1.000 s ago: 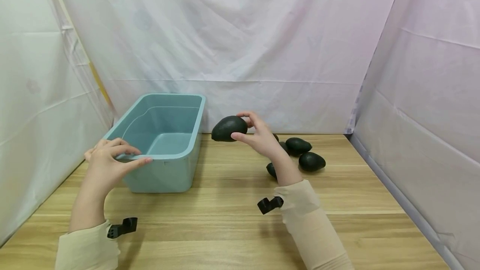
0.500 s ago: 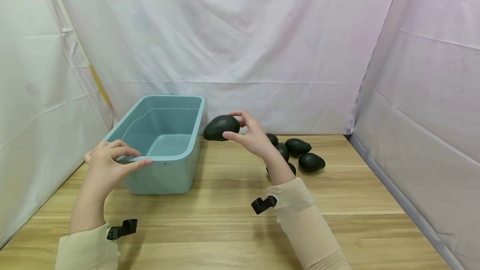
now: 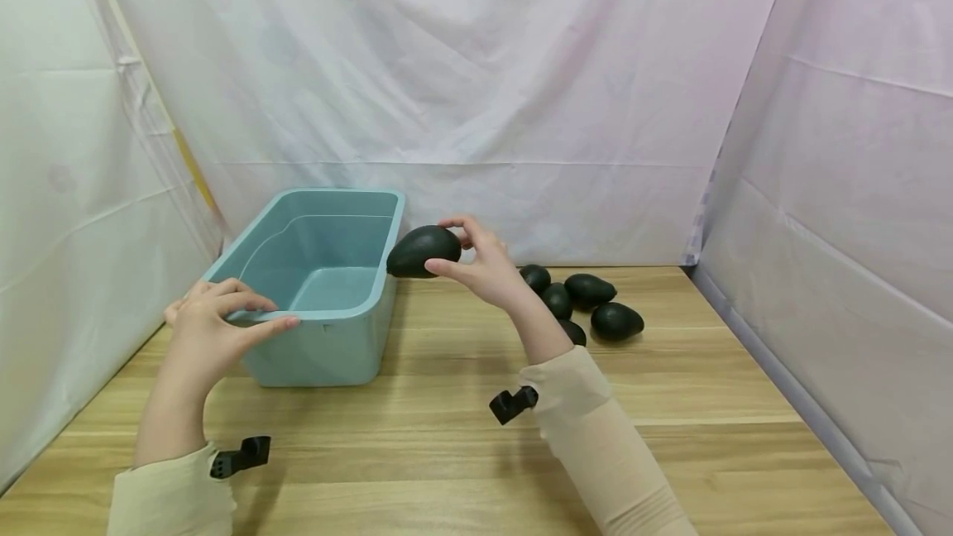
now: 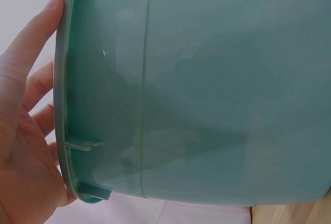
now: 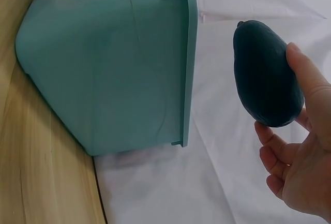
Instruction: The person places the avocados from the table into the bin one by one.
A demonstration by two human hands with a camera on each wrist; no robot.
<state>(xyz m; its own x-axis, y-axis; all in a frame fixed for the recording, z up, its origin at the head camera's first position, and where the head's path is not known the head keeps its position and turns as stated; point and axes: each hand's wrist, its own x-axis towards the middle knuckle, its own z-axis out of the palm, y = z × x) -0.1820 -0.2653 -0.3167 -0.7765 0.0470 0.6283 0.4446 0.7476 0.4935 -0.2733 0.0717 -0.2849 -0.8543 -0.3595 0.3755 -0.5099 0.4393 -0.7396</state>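
A dark green avocado [image 3: 423, 251] is held between the thumb and fingers of my right hand [image 3: 484, 271], in the air just right of the blue-green plastic bin [image 3: 350, 350]. In the right wrist view the avocado [image 5: 266, 74] is level with the bin's rim and apart from it. My left hand [image 3: 216, 325] grips the bin's near rim at its left corner, thumb outside and fingers over the edge. From the left wrist, the hand [image 4: 28, 110] lies along the rim [image 4: 61, 79]. The part of the bin's floor that shows holds nothing.
Several more avocados [image 3: 616, 322] lie in a group on the wooden table [image 3: 417, 461], right of the right forearm, which partly hides them. White cloth [image 3: 521, 89] hangs behind the table and on both sides.
My right hand has carried the avocado leftward, closer to the bin's right rim. More of the avocado group shows behind the forearm. The left hand and the bin stay in place.
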